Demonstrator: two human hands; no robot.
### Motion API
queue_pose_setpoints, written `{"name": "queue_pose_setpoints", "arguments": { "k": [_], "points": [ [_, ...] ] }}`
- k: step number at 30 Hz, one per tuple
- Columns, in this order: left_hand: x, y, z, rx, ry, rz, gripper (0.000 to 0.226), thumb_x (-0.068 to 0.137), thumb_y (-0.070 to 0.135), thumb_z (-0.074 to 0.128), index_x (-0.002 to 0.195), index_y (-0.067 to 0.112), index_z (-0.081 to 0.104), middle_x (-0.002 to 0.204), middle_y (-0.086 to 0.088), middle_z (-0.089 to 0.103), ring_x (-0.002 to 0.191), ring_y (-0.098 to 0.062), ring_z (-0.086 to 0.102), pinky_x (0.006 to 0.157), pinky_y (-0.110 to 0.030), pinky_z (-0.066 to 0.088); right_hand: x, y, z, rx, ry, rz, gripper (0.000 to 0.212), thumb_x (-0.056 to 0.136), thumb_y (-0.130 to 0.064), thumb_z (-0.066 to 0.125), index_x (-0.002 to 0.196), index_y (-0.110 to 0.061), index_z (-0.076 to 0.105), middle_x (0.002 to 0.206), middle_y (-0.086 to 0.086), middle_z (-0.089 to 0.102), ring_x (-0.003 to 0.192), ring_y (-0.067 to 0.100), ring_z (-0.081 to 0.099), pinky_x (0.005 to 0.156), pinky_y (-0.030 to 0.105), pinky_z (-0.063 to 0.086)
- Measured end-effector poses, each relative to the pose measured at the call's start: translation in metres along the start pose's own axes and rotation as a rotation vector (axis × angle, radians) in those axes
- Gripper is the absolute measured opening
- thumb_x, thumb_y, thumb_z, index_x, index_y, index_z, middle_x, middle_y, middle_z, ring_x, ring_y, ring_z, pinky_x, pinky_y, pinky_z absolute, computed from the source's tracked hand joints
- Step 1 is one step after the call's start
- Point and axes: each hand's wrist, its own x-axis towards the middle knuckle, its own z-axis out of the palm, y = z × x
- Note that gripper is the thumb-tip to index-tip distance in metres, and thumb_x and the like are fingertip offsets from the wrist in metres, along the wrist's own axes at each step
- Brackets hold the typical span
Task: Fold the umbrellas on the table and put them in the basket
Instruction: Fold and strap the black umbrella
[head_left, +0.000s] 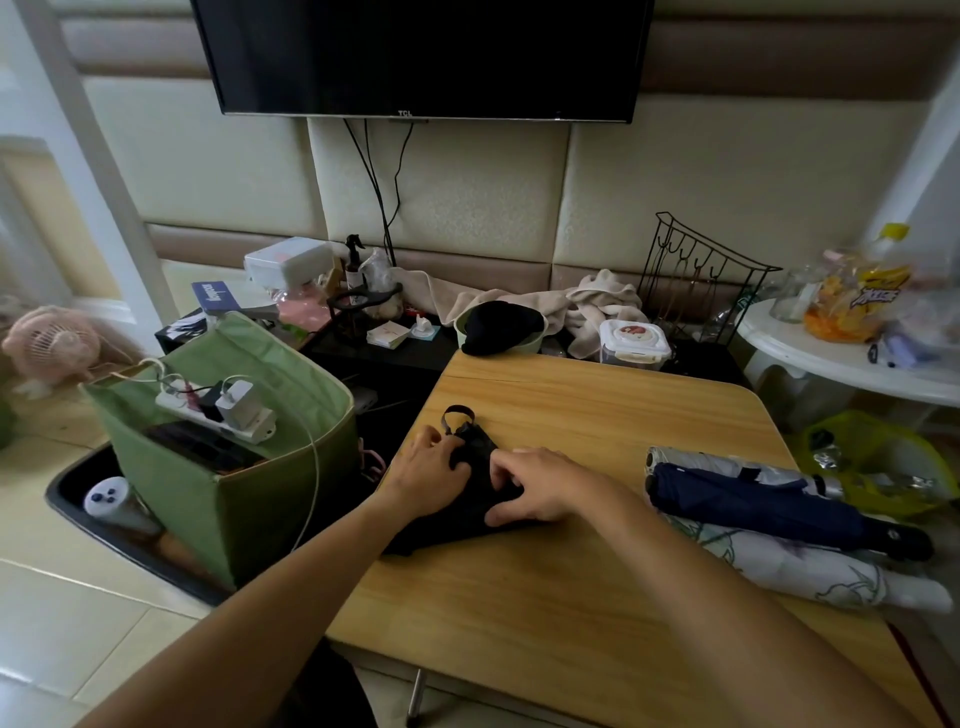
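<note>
At frame centre I am pinching the black umbrella (470, 499) flat on the worktop (545, 597), left hand (434, 475) gripping near its strap, right hand (535, 491) clamping cloth. I should be keeping pleats tight before reaching left to the basket (218, 499).

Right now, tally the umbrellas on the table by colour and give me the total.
Black umbrella, under both hands: 1
Navy umbrella: 1
Silver umbrella: 1
White floral umbrella: 1
Total: 4
</note>
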Motion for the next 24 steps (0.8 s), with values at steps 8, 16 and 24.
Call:
{"name": "queue_pose_setpoints", "arguments": {
  "k": [8,16,24],
  "points": [
    [0.044,-0.021,-0.022,-0.087,0.096,-0.102,0.052,0.103,0.012,0.049,0.153,0.026,0.042,0.143,-0.014,0.035,0.116,-0.032,0.056,0.098,-0.040,0.049,0.003,0.006,0.001,0.074,-0.061,-0.005,0.045,0.083,-0.058,0.078,0.110,-0.033,0.051,0.122,-0.003,0.055,0.113,0.023,0.053,0.095,0.047,0.050],
    [0.069,-0.025,-0.039,0.295,0.083,0.077,0.017,0.099,0.039,0.061,0.109,0.031,0.072,0.123,-0.004,0.046,0.121,-0.026,0.045,0.100,-0.041,0.046,0.008,0.011,0.001,0.124,-0.092,-0.015,0.042,0.081,-0.057,0.080,0.104,-0.036,0.052,0.111,-0.008,0.054,0.102,0.020,0.054,0.088,0.045,0.052],
    [0.064,-0.025,-0.050,0.087,0.188,-0.064,0.025,0.087,0.037,0.070,0.110,0.026,0.067,0.128,-0.002,0.037,0.125,-0.028,0.034,0.106,-0.048,0.033,0.010,0.011,0.001,0.127,-0.114,-0.012,0.041,0.081,-0.055,0.081,0.100,-0.037,0.050,0.108,-0.007,0.054,0.098,0.022,0.055,0.082,0.045,0.050]
  ]
}}
